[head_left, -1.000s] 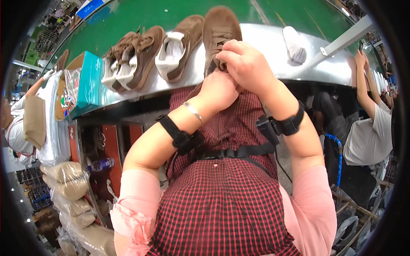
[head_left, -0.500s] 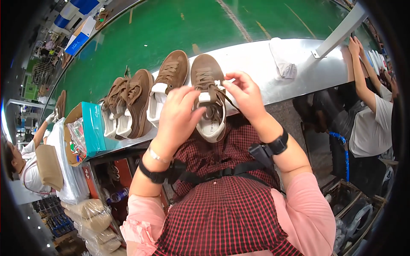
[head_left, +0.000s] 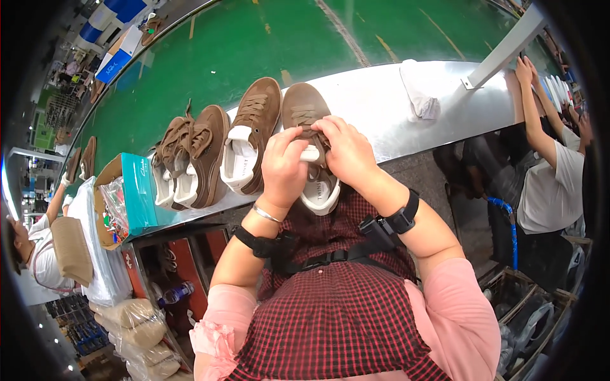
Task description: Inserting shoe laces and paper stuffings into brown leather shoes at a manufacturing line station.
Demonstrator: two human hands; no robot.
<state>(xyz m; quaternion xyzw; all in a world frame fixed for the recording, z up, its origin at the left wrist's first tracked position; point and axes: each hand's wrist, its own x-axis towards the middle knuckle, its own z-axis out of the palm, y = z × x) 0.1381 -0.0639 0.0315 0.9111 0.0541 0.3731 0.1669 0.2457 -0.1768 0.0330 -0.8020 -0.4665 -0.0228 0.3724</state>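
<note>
A brown suede sneaker (head_left: 307, 96) with a white lining stands on the metal bench right in front of me, toe pointing away. Both my hands meet over the top of its lacing. My left hand (head_left: 284, 168) is closed, thumb and forefinger pinched at the shoelace (head_left: 304, 115) by the tongue's left side. My right hand (head_left: 349, 151) pinches the lace from the other side, its fingertips almost touching the left ones. The fingers hide most of the upper eyelets. Just left stands another brown sneaker (head_left: 262, 105), laced, with its pale tongue upright.
Further left is a pair of brown sneakers (head_left: 208, 133) with tied laces, then a teal box (head_left: 141, 190) of small wrapped items. A white cloth-like piece (head_left: 419, 92) lies on the metal bench (head_left: 372, 89) to the right. Beyond runs a green surface (head_left: 241, 44). Co-workers are at both sides.
My hands were apart around the sneaker, the right one beside its eyelets. They have come together over the lacing, the left hand moving right and the right hand moving left.
</note>
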